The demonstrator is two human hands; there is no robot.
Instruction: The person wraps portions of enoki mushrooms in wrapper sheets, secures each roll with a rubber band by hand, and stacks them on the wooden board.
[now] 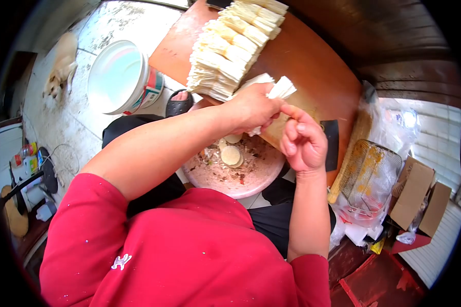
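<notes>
Hands meeting over the near edge of the bench (307,61), we clamp a bundle of pale strips (283,88) in our left hand (256,106), its end jutting beyond the fist, a grip that likely keeps the strips aligned. Our right hand (306,138) brings its index fingertip to the left; whether it pinches anything, we cannot tell. Similar bundles (230,51) lie stacked in rows just beside, probably for easy reach. Between our knees, a round basin (236,189) holds pale discs (231,156) and dark scraps (205,161), presumably set there to catch debris.
</notes>
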